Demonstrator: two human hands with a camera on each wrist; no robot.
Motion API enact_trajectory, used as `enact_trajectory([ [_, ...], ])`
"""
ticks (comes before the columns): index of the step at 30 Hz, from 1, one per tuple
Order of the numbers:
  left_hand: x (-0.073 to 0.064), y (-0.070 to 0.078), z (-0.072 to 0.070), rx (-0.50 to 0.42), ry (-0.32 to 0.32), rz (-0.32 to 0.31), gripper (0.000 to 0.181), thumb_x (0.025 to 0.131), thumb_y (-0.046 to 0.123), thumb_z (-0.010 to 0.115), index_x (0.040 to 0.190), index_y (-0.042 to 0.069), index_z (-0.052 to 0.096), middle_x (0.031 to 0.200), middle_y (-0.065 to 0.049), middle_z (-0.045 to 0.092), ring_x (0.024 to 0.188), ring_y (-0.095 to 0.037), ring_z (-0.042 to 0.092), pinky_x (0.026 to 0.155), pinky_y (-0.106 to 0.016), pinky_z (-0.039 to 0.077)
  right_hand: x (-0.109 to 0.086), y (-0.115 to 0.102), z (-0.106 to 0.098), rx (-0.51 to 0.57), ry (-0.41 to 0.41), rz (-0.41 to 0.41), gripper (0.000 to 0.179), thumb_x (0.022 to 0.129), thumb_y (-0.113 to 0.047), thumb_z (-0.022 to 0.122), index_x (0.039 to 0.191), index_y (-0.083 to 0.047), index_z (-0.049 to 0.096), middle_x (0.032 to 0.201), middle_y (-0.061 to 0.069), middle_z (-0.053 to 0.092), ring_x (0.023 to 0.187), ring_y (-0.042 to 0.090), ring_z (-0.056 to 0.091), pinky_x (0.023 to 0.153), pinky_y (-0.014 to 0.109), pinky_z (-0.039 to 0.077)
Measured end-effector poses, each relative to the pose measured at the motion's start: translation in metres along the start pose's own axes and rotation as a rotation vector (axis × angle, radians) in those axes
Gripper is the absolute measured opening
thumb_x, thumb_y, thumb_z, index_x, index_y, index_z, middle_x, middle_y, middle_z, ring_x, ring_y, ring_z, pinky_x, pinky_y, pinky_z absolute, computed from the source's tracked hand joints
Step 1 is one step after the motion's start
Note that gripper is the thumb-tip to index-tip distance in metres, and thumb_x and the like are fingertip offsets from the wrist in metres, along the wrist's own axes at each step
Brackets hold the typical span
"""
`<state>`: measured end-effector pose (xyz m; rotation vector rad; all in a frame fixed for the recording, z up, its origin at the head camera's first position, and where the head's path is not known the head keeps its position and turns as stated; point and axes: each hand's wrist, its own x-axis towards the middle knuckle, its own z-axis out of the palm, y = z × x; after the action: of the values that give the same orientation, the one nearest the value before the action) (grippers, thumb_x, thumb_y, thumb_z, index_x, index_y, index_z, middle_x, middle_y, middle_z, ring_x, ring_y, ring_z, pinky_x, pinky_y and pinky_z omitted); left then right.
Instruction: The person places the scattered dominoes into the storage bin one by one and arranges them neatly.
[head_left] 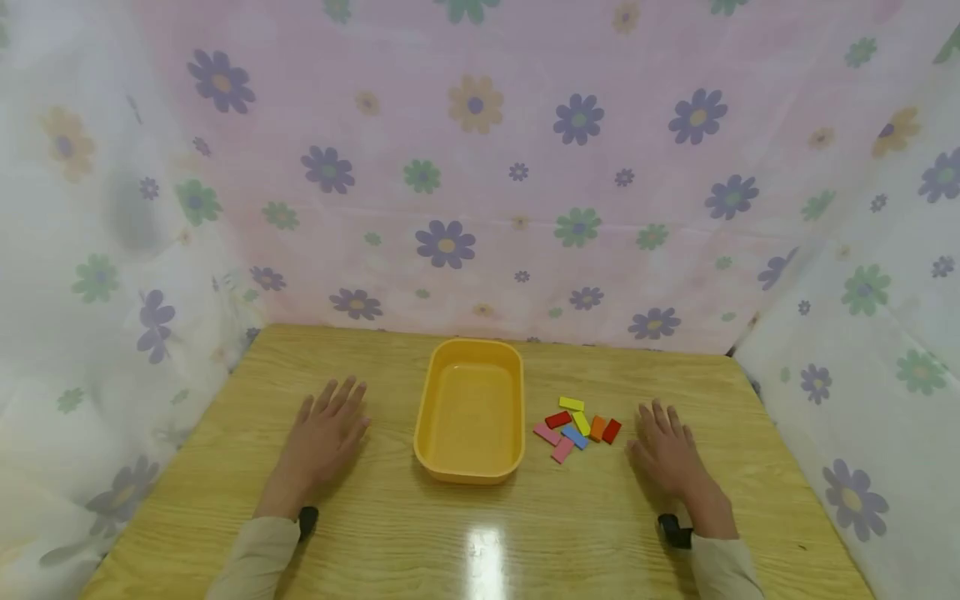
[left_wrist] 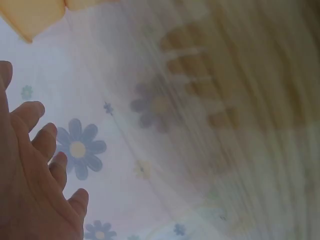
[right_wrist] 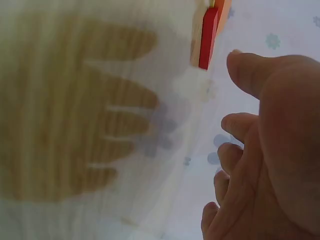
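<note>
My left hand point(head_left: 321, 442) is at the left of the wooden table, palm down with fingers extended and holding nothing. On the other side, my right hand point(head_left: 670, 450) is also palm down with its fingers spread, just right of a group of small flat blocks. Among these are a red block point(head_left: 612, 431) nearest the hand, an orange block point(head_left: 597, 428), a blue block point(head_left: 575, 437), a yellow block point(head_left: 572, 403) and a pink block point(head_left: 562, 451). A yellow plastic tray point(head_left: 471, 417) with nothing inside stands between the left hand and the blocks.
The wooden table point(head_left: 390, 533) ends at a pink flowered cloth point(head_left: 480, 183) behind it. White flowered cloth hangs along the left and right sides. A black band point(head_left: 675, 532) is on the right wrist, and another point(head_left: 307, 522) is on the left.
</note>
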<state>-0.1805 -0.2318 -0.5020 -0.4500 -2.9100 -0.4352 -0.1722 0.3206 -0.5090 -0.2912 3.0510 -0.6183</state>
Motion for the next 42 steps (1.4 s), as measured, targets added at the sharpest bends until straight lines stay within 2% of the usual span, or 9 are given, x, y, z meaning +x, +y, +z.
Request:
enact_trajectory([
  [10, 0.009, 0.023, 0.008, -0.042, -0.014, 0.151, 0.059, 0.108, 0.032, 0.049, 0.16, 0.008, 0.034, 0.166, -0.013, 0.031, 0.152, -0.042, 0.025, 0.121, -0.066, 0.019, -0.006, -0.01, 0.009, 0.063, 0.02, -0.106, 0.065, 0.102, -0.02, 0.061, 0.152, 0.012, 0.035, 0.158, 0.04, 0.023, 0.143, 0.065, 0.018, 0.109, 0.081, 0.021],
  [18, 0.015, 0.043, 0.012, -0.056, -0.056, 0.275, 0.062, 0.107, 0.035, 0.05, 0.161, 0.011, 0.031, 0.167, -0.009, 0.029, 0.155, -0.035, 0.023, 0.124, -0.061, 0.017, -0.004, -0.004, 0.007, 0.16, 0.007, -0.174, 0.065, 0.097, -0.009, 0.066, 0.149, 0.015, 0.036, 0.156, 0.044, 0.022, 0.141, 0.067, 0.016, 0.108, 0.081, 0.019],
  [23, 0.017, 0.046, 0.013, -0.078, -0.068, 0.342, 0.062, 0.107, 0.037, 0.05, 0.161, 0.011, 0.032, 0.167, -0.007, 0.029, 0.155, -0.034, 0.023, 0.124, -0.06, 0.018, 0.002, 0.001, 0.003, 0.252, -0.017, -0.189, 0.063, 0.096, -0.003, 0.065, 0.15, 0.014, 0.036, 0.158, 0.041, 0.022, 0.144, 0.065, 0.013, 0.111, 0.079, 0.017],
  [28, 0.02, 0.047, 0.016, -0.071, -0.068, 0.37, 0.063, 0.107, 0.037, 0.05, 0.161, 0.012, 0.031, 0.167, -0.005, 0.028, 0.155, -0.034, 0.023, 0.124, -0.059, 0.018, 0.011, 0.005, 0.001, 0.342, -0.038, -0.191, 0.058, 0.097, -0.004, 0.065, 0.149, 0.01, 0.043, 0.158, 0.036, 0.029, 0.146, 0.061, 0.015, 0.111, 0.077, 0.019],
  [33, 0.022, 0.048, 0.017, -0.084, -0.075, 0.362, 0.063, 0.107, 0.038, 0.05, 0.161, 0.014, 0.03, 0.168, -0.003, 0.026, 0.155, -0.032, 0.022, 0.125, -0.059, 0.016, 0.019, 0.01, 0.002, 0.396, -0.072, -0.2, 0.051, 0.101, -0.009, 0.061, 0.147, 0.007, 0.047, 0.157, 0.033, 0.033, 0.147, 0.058, 0.018, 0.113, 0.072, 0.02],
  [35, 0.022, 0.048, 0.017, -0.096, -0.075, 0.357, 0.062, 0.107, 0.038, 0.05, 0.161, 0.014, 0.031, 0.168, -0.003, 0.027, 0.155, -0.032, 0.021, 0.125, -0.059, 0.016, 0.021, 0.011, 0.001, 0.436, -0.097, -0.204, 0.049, 0.103, -0.011, 0.059, 0.148, 0.007, 0.047, 0.158, 0.033, 0.033, 0.148, 0.058, 0.016, 0.118, 0.065, 0.019],
  [38, 0.022, 0.049, 0.017, -0.097, -0.067, 0.362, 0.062, 0.107, 0.037, 0.05, 0.161, 0.012, 0.032, 0.167, -0.004, 0.028, 0.155, -0.033, 0.023, 0.124, -0.059, 0.017, 0.024, 0.014, 0.001, 0.479, -0.117, -0.219, 0.048, 0.104, -0.011, 0.058, 0.146, 0.007, 0.049, 0.157, 0.033, 0.034, 0.148, 0.058, 0.016, 0.125, 0.034, 0.021],
  [40, 0.022, 0.049, 0.017, -0.095, -0.063, 0.363, 0.062, 0.107, 0.037, 0.05, 0.16, 0.012, 0.033, 0.167, -0.005, 0.028, 0.155, -0.033, 0.023, 0.124, -0.06, 0.018, 0.027, 0.016, 0.001, 0.508, -0.122, -0.222, 0.046, 0.104, -0.01, 0.058, 0.145, 0.008, 0.05, 0.157, 0.032, 0.035, 0.148, 0.056, 0.018, 0.118, 0.014, 0.021],
  [42, 0.022, 0.05, 0.018, -0.096, -0.066, 0.359, 0.062, 0.107, 0.037, 0.049, 0.161, 0.011, 0.032, 0.167, -0.005, 0.028, 0.155, -0.033, 0.023, 0.124, -0.06, 0.018, 0.03, 0.019, 0.002, 0.514, -0.116, -0.237, 0.044, 0.103, -0.009, 0.058, 0.143, 0.009, 0.052, 0.156, 0.033, 0.036, 0.146, 0.056, 0.023, 0.108, 0.004, 0.022],
])
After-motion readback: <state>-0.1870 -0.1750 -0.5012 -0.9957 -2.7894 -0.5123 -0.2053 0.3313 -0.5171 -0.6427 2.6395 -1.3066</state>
